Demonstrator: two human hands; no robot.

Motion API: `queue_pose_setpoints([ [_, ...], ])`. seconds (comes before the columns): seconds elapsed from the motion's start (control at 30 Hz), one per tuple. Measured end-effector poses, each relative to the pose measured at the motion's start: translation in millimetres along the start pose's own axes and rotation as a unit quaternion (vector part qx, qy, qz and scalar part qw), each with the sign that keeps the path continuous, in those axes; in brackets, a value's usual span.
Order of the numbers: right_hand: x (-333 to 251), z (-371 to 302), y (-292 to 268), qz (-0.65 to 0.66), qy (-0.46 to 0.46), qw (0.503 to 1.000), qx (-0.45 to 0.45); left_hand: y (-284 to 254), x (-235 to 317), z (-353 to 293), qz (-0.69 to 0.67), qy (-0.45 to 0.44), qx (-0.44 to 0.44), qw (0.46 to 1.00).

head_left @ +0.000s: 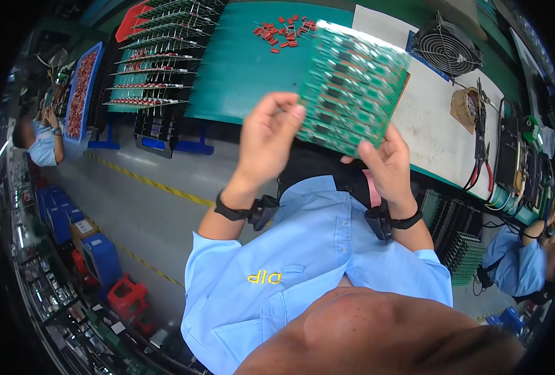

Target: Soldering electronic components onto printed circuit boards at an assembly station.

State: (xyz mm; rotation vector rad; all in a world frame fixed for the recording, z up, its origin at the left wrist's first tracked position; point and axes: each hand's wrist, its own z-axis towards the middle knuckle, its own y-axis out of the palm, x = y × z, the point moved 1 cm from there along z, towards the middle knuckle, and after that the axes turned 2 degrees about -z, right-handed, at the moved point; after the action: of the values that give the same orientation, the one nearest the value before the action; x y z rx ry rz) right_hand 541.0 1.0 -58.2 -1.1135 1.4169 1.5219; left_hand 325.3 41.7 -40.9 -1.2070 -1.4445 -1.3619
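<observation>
A green circuit board panel [352,87] with repeated rows of parts is held up at a tilt over the workbench's near edge. My left hand [268,137] pinches the panel's left edge between thumb and fingers. At its lower right corner, my right hand [387,165] grips it with the thumb on the face that shows; some of its fingers are hidden behind the panel. Beyond the panel, a loose scatter of small red components [277,34] lies on the green mat [240,81].
A rack [155,125] of stacked boards stands left of the mat, beside a blue tray [77,122] of red components. On the right are a black fan [446,47], a brown container [464,109] and red-handled pliers [490,178]. Co-workers [45,140] sit at both sides.
</observation>
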Motion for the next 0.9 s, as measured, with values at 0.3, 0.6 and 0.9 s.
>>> queue_pose_setpoints([
  [0.3,-60.8,-102.5,-98.9,-0.126,-0.267,0.917,0.270,-135.2,116.6,-12.9,0.553,0.329,0.307,0.702],
  [0.6,-82.7,-340.8,-211.0,-0.263,-0.299,0.580,0.710,-190.8,78.8,32.6,0.480,0.210,0.329,0.785],
  [0.9,28.6,-533.1,-295.9,-0.273,0.176,0.388,0.863,-149.4,37.2,50.2,0.443,0.224,0.241,0.834],
])
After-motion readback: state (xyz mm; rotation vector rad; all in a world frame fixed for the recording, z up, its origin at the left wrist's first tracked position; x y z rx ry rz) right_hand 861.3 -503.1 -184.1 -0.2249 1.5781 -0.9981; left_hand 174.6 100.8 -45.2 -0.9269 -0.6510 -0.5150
